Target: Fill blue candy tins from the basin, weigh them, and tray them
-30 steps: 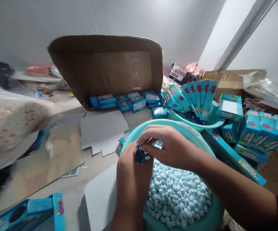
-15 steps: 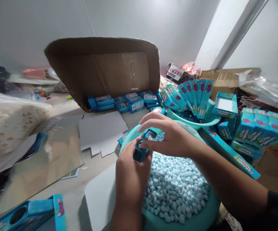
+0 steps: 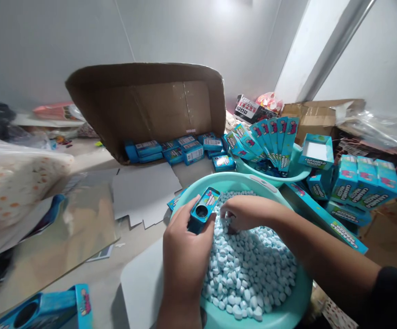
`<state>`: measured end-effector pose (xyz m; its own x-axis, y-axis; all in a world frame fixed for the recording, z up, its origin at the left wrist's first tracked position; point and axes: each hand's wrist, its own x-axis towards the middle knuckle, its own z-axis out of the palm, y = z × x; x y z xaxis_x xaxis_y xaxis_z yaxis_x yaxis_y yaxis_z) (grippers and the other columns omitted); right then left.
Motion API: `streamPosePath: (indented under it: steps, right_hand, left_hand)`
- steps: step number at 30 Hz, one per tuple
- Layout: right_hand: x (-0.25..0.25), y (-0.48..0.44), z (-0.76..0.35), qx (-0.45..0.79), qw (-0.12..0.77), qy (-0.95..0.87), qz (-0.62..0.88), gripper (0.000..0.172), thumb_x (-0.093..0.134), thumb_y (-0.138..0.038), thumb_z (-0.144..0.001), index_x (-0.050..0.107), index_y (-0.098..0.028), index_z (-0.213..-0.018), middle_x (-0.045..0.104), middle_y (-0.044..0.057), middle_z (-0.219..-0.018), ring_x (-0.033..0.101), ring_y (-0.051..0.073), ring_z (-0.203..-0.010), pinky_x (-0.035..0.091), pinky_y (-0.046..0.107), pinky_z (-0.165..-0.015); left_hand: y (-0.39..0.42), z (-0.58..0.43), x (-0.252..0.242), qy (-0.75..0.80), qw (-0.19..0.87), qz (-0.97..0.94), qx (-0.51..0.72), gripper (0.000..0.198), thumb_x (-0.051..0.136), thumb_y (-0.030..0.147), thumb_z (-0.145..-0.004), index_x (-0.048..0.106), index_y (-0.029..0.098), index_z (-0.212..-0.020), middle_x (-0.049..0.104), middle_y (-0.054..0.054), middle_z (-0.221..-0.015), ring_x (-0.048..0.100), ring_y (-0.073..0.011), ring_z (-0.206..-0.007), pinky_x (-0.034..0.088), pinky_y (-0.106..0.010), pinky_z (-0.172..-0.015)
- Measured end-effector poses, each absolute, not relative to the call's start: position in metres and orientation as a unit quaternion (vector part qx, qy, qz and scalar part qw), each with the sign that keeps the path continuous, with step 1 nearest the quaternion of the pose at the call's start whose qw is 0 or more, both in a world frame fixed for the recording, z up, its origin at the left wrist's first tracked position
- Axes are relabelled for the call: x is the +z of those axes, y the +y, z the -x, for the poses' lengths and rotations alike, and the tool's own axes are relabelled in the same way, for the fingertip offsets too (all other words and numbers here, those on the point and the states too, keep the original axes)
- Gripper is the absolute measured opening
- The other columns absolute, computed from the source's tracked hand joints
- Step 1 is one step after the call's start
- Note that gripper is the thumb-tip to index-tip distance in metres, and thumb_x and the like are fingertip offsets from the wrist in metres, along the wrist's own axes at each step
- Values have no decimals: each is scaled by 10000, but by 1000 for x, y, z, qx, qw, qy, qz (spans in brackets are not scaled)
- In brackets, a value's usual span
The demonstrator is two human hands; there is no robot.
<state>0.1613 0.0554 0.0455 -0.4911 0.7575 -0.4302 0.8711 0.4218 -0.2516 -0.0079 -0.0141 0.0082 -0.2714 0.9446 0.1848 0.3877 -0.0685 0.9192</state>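
My left hand (image 3: 187, 246) grips a small blue candy box (image 3: 208, 203) by its sides, and a round dark hole shows in its printed top face. Beneath the hands, a turquoise basin (image 3: 277, 315) holds a heap of pale blue candies (image 3: 249, 274). My right hand (image 3: 241, 212) is dug into the heap at its upper part, fingers curled down around some candies, with the fingertips partly buried. The box sits just left of the right hand, apart from it, over the basin's left side.
A tilted cardboard carton (image 3: 171, 105) has several small blue boxes (image 3: 193, 153) at its opening. A second turquoise basin (image 3: 294, 173) at right holds flat box sleeves. Blue display boxes (image 3: 366, 183) stand farther right. White card sheets (image 3: 143, 189) lie left, with a blue holed box (image 3: 47, 308) in front.
My right hand has left the small box and gone down into the candies. My left hand still holds the box, whose top hole is now uncovered.
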Motion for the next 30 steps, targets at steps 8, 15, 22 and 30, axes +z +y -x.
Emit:
streamPosePath:
  steps: [8, 15, 22, 30]
  right_hand:
    - [54, 71, -169, -221, -95, 822, -516, 152, 730, -222, -829, 822, -198, -948, 762, 29, -832, 644, 132, -713, 419, 231, -612]
    - [61, 56, -157, -229, -444, 759, -418, 209, 725, -268, -881, 801, -180, -1055, 796, 39, -976, 737, 141, -838, 574, 239, -753]
    - [54, 44, -142, -211, -387, 852, -281, 171, 672, -127, -909, 793, -189, -1011, 786, 27, -958, 729, 135, -871, 573, 242, -803]
    - [56, 50, -147, -263, -380, 852, -245, 146, 736, -152, -873, 777, -175, -1011, 736, 56, -984, 706, 137, -859, 594, 260, -783]
  left_hand:
    - [-14, 7, 7, 639, 290, -513, 495, 472, 785, 402, -784, 727, 244, -1224, 742, -105, -1183, 696, -315, -1139, 529, -540, -1053]
    - [-12, 9, 5, 613, 303, -534, 497, 444, 768, 401, -802, 729, 269, -1225, 729, -86, -1225, 698, -299, -1123, 539, -510, -1041]
    - [-14, 9, 13, 606, 301, -555, 483, 376, 730, 346, -846, 733, 254, -1211, 759, -70, -1126, 722, -270, -1038, 558, -442, -995]
    - [-13, 10, 8, 593, 307, -557, 493, 370, 721, 373, -862, 723, 262, -1215, 746, -71, -1186, 712, -275, -1088, 543, -457, -1025]
